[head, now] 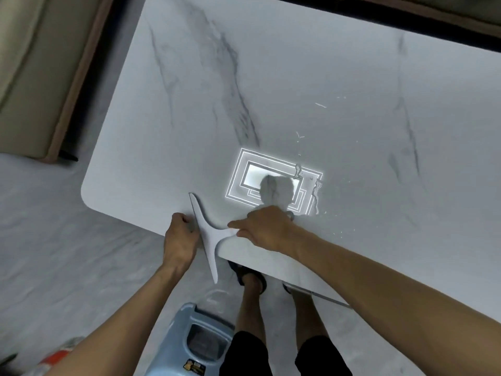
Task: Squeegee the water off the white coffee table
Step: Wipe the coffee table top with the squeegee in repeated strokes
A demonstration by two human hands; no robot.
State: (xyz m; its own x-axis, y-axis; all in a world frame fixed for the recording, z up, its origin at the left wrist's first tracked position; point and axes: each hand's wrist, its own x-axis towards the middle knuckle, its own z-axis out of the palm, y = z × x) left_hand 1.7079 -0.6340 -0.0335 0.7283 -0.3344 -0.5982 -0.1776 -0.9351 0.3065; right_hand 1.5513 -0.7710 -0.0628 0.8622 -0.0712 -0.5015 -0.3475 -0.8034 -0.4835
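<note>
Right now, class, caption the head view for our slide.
Left hand and right hand hold a squeegee at the coffee table's near edge, water streaks beyond.

Soft, dim grey light, with a bright white glare (244, 169) on the shiny table (352, 77) near the middle, a round shadow (276, 189) inside, blurry toward 7 o'clock.

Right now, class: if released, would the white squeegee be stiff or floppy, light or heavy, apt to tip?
Probably stiff: the white squeegee holds its T-shape while overhanging the table edge. Likely light, looking thin. Released, it might tip off.
</note>
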